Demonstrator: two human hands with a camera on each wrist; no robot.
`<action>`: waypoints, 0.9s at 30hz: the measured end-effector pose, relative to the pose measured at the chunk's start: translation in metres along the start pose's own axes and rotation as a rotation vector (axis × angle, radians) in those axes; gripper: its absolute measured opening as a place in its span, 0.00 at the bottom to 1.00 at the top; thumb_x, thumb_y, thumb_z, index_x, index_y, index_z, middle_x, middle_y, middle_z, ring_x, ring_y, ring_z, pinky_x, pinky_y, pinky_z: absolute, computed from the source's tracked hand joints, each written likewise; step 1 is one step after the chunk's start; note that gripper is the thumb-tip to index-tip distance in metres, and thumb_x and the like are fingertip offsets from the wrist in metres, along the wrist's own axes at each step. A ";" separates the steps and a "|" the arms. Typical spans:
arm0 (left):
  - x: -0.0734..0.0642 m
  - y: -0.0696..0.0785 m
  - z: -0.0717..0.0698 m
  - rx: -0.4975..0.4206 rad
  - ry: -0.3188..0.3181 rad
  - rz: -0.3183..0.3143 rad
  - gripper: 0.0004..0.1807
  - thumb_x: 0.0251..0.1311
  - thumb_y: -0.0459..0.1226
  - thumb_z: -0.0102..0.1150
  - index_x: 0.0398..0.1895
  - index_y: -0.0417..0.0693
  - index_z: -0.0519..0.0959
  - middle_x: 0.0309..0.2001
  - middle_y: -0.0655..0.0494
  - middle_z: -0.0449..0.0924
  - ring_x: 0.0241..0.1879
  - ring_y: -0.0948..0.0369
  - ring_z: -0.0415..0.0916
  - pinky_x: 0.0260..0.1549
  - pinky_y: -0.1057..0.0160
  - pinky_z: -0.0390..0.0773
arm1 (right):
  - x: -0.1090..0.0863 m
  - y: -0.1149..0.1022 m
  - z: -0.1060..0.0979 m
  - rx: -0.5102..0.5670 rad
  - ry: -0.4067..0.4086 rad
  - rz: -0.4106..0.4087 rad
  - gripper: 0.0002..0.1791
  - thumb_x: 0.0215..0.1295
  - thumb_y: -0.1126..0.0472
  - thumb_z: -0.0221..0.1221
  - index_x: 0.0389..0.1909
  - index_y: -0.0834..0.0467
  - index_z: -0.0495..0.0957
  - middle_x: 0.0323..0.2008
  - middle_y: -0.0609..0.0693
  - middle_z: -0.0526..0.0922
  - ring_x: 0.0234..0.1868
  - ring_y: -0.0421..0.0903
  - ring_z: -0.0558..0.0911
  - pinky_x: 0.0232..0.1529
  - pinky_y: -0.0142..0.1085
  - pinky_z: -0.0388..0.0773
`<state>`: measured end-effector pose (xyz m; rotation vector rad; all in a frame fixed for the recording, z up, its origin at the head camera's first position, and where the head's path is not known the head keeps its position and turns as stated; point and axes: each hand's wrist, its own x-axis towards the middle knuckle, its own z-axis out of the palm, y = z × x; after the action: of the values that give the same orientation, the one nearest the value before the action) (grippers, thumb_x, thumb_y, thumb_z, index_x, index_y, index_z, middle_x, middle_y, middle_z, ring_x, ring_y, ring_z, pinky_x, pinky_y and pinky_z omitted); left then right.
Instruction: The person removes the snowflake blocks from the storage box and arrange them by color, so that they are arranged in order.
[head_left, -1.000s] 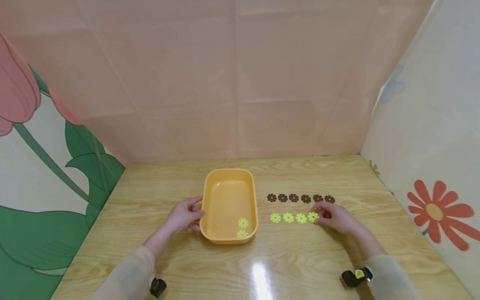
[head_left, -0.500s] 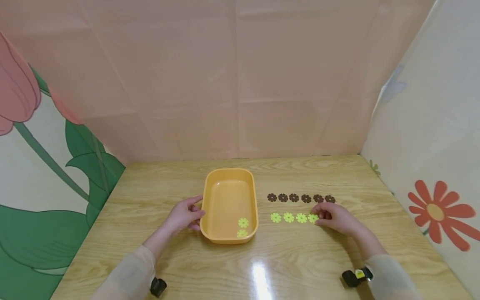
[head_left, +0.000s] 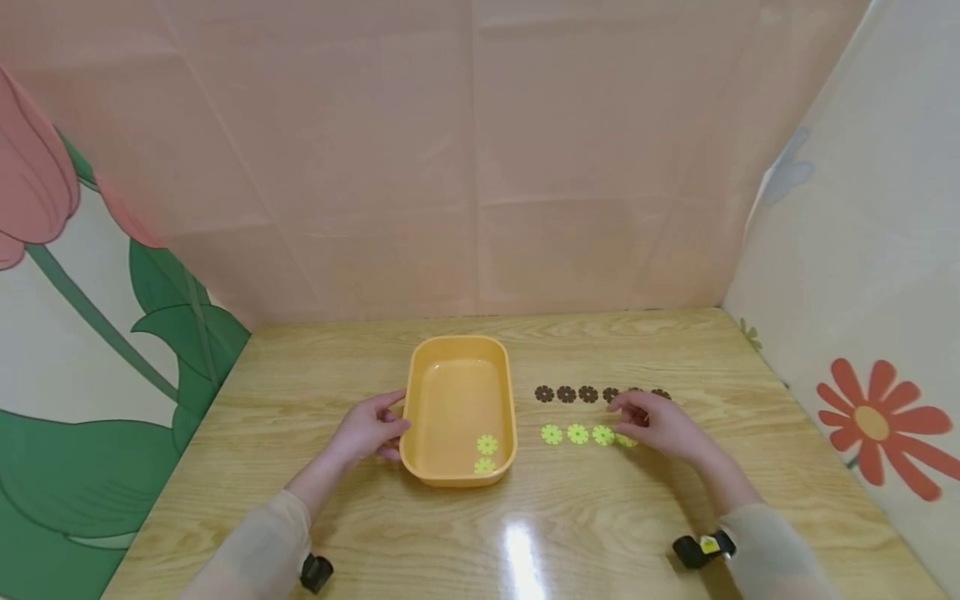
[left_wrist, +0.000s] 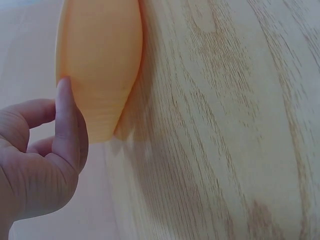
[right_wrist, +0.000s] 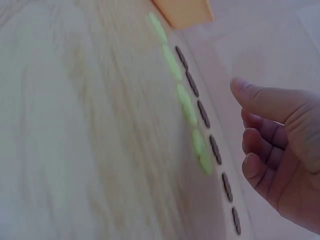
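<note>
My left hand [head_left: 367, 429] holds the left side of an orange plastic tray [head_left: 457, 400], thumb tip at the rim and other fingers against the outer wall [left_wrist: 102, 55]. Two yellow-green notched plastic discs [head_left: 487, 445] lie in the tray's near right corner. To its right, several more green discs [head_left: 577, 433] form a row on the table. Just over the right end of that row hovers my right hand [head_left: 663, 425], fingers loosely curled and holding nothing. It partly covers the last green disc [head_left: 624, 440]. In the right wrist view a gap shows between thumb and fingers.
Behind the green row runs a parallel row of several dark brown discs [head_left: 566, 394], its right part partly covered by my right hand. The wooden table [head_left: 420, 542] ends at a pink sheet [head_left: 472, 208] at the back. Flower-printed walls [head_left: 870, 425] stand at both sides.
My right hand has let go of the last green disc and lifted slightly up and to the left. The left hand and the tray have stayed in place.
</note>
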<state>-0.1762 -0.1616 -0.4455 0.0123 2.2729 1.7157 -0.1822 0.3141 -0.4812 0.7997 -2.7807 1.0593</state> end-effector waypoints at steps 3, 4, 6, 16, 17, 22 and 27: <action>0.000 -0.001 0.000 0.002 0.004 -0.003 0.33 0.62 0.25 0.60 0.71 0.36 0.65 0.32 0.47 0.73 0.24 0.56 0.78 0.22 0.57 0.88 | 0.012 -0.011 0.004 0.014 -0.010 -0.048 0.14 0.58 0.67 0.69 0.45 0.60 0.80 0.28 0.40 0.74 0.27 0.37 0.72 0.24 0.29 0.75; 0.000 -0.001 0.001 0.000 0.006 -0.005 0.33 0.62 0.24 0.60 0.71 0.36 0.65 0.32 0.47 0.73 0.24 0.56 0.78 0.22 0.57 0.88 | 0.016 -0.015 0.006 0.018 -0.016 -0.064 0.14 0.58 0.66 0.69 0.45 0.60 0.80 0.28 0.40 0.74 0.27 0.37 0.72 0.24 0.29 0.75; 0.001 -0.001 0.000 0.004 0.005 -0.004 0.33 0.62 0.25 0.60 0.72 0.36 0.65 0.32 0.47 0.73 0.25 0.55 0.78 0.22 0.57 0.88 | 0.025 -0.025 0.008 0.037 -0.036 -0.090 0.14 0.58 0.67 0.69 0.45 0.60 0.80 0.29 0.41 0.75 0.28 0.37 0.73 0.24 0.30 0.76; 0.002 -0.003 0.000 -0.002 0.004 -0.001 0.33 0.62 0.24 0.60 0.71 0.36 0.65 0.33 0.46 0.73 0.24 0.57 0.78 0.23 0.56 0.88 | 0.082 -0.080 0.029 0.044 -0.180 -0.173 0.14 0.62 0.64 0.67 0.49 0.55 0.81 0.39 0.49 0.81 0.38 0.46 0.79 0.37 0.40 0.84; 0.002 -0.003 0.000 -0.001 0.004 -0.001 0.33 0.62 0.24 0.60 0.71 0.36 0.65 0.33 0.46 0.73 0.24 0.57 0.78 0.23 0.56 0.88 | 0.088 -0.085 0.032 0.040 -0.191 -0.196 0.14 0.62 0.65 0.67 0.49 0.55 0.81 0.39 0.48 0.81 0.39 0.47 0.79 0.38 0.41 0.84; 0.002 -0.002 0.001 0.002 0.006 0.001 0.33 0.62 0.25 0.60 0.71 0.37 0.65 0.33 0.46 0.73 0.24 0.58 0.77 0.23 0.57 0.88 | 0.117 -0.108 0.046 -0.023 -0.285 -0.342 0.17 0.57 0.67 0.70 0.48 0.57 0.82 0.40 0.45 0.82 0.42 0.43 0.79 0.45 0.41 0.83; 0.000 0.000 0.000 0.001 -0.001 0.012 0.33 0.62 0.25 0.60 0.71 0.35 0.64 0.33 0.46 0.73 0.24 0.59 0.76 0.22 0.57 0.88 | 0.140 -0.120 0.062 -0.091 -0.452 -0.424 0.20 0.55 0.63 0.72 0.49 0.55 0.82 0.43 0.46 0.83 0.45 0.40 0.79 0.52 0.37 0.79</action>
<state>-0.1756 -0.1616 -0.4458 0.0263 2.2778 1.7200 -0.2373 0.1365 -0.4236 1.6992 -2.7533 0.7413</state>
